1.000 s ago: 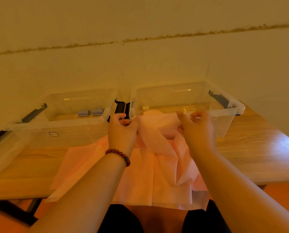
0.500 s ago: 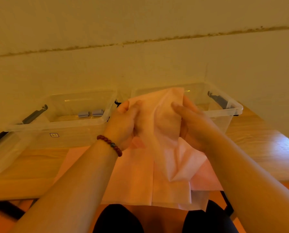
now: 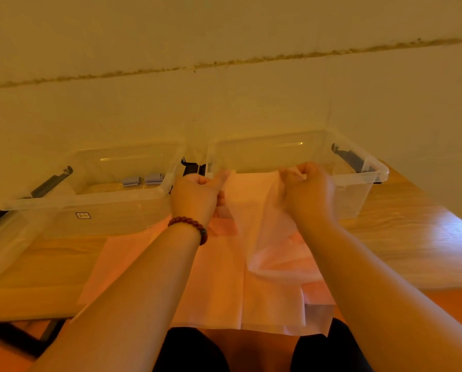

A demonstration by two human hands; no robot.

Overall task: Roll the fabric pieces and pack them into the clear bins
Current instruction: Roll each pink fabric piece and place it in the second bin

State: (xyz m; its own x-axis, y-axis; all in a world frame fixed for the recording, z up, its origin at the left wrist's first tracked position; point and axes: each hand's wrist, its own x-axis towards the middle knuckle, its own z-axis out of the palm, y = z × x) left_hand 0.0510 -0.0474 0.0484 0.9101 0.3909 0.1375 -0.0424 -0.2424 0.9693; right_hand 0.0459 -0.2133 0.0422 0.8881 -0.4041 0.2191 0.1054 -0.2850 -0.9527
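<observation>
A stack of pink fabric sheets [image 3: 219,291] lies flat on the wooden counter [image 3: 412,237], its near edge hanging over toward the person's dark-clad knees. Above the stack, both hands hold up one pink fabric piece [image 3: 254,200] by its top edge. The left hand [image 3: 195,196], with a red bead bracelet [image 3: 189,224] at the wrist, and the right hand [image 3: 310,191] each have their fingers curled, pinching the cloth. The lower part of the piece drapes onto the stack. Just behind stand two clear bins side by side. The left bin [image 3: 103,205] holds two small grey rolls [image 3: 142,179], and the right bin [image 3: 358,194] is partly hidden by the hands.
</observation>
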